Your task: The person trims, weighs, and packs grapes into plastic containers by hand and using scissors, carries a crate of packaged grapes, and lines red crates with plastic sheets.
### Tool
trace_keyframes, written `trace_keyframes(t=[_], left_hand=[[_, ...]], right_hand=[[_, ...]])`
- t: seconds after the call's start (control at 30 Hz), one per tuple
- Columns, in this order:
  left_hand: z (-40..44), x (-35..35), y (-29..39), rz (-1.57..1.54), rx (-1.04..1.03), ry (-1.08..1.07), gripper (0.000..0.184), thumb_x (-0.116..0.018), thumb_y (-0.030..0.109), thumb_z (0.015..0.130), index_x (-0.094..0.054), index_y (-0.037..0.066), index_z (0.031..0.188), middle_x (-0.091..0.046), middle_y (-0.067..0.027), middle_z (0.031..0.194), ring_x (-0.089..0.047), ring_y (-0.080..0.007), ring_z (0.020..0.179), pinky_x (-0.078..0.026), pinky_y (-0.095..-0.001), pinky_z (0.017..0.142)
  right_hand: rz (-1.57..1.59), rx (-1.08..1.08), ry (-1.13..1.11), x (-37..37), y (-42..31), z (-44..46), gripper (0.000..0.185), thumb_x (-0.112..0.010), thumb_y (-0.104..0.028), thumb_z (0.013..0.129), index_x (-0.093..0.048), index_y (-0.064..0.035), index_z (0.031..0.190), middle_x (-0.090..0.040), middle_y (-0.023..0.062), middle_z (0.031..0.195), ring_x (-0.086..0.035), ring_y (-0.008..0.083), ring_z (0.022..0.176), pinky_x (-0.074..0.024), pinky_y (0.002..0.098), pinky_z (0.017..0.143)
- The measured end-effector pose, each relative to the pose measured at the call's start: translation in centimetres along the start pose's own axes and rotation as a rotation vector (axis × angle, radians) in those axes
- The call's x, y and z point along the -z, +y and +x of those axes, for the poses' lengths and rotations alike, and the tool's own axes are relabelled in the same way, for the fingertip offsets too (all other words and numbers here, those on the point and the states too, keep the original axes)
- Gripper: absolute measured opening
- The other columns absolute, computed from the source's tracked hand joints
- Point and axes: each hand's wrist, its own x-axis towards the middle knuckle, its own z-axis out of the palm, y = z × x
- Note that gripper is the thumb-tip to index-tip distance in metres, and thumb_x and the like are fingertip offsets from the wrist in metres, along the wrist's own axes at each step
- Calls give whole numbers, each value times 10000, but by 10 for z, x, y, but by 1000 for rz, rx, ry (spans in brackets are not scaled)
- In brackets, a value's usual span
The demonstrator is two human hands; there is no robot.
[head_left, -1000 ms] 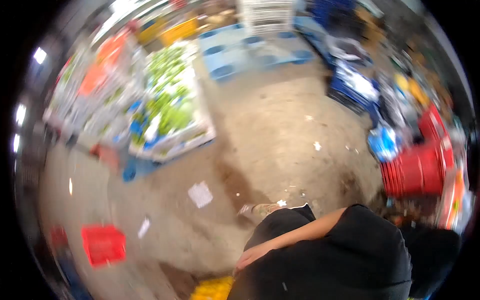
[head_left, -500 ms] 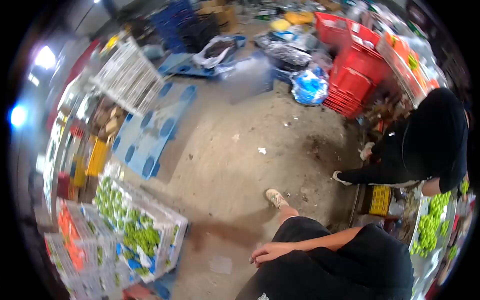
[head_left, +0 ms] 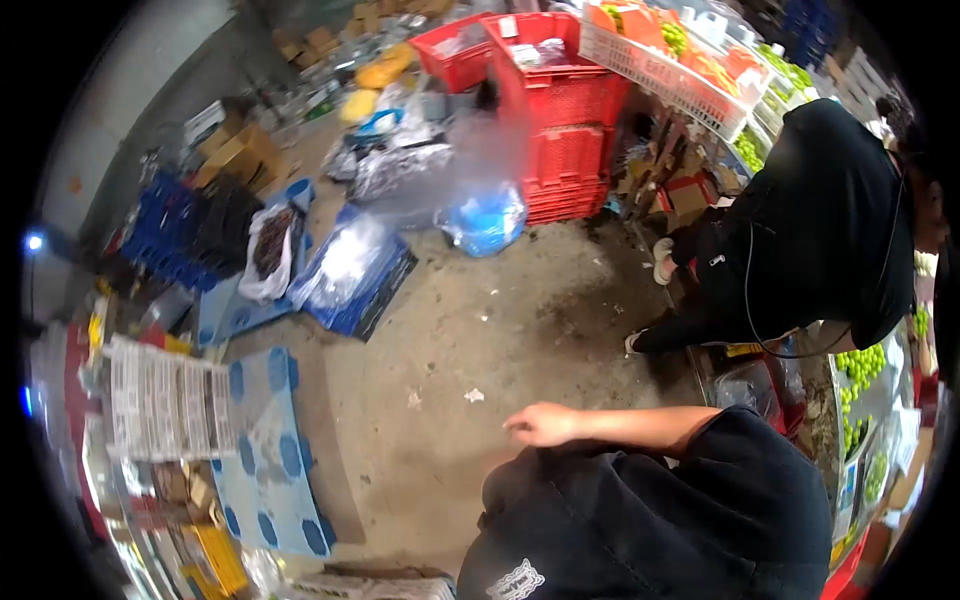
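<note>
My right hand [head_left: 545, 425] hangs in front of my black shirt [head_left: 650, 510], above the concrete floor [head_left: 440, 360]. Its fingers are loosely bent and a little apart, and I see nothing held in them. It touches no object; small white scraps [head_left: 474, 396] lie on the floor just left of it. My left hand is outside the frame.
A person in black [head_left: 820, 230] stands at right beside crates of green fruit [head_left: 860, 370]. Stacked red crates [head_left: 565, 140] and a blue bag [head_left: 485, 220] are ahead. Blue pallet [head_left: 265, 450], white crates [head_left: 170, 400] and a wrapped blue crate [head_left: 350, 270] stand left.
The view has swung left to right, so the red crates and pallet sit further left. The fruit crates at lower left have left the frame. My right hand has risen in view.
</note>
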Motion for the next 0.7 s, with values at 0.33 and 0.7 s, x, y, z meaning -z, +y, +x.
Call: trace_keyframes(t=[0.33, 0.7], left_hand=[[140, 7, 242, 245, -41, -43, 184, -519, 254, 785, -507, 74, 752, -507, -61, 656, -499, -190, 624, -397, -344, 531], [145, -222, 473, 614, -96, -555, 378, -443, 404, 831, -455, 129, 571, -401, -1, 516, -397, -160, 454, -326, -292, 441]], right_hand=[[206, -1018, 508, 14, 196, -22, 219, -507, -186, 707, -621, -26, 804, -605, 112, 667, -587, 191, 627, -460, 309, 593], [483, -1215, 574, -3, 204, 6, 313, -539, -269, 714, -598, 5, 852, -601, 186, 808, -579, 267, 771, -438, 360, 689]])
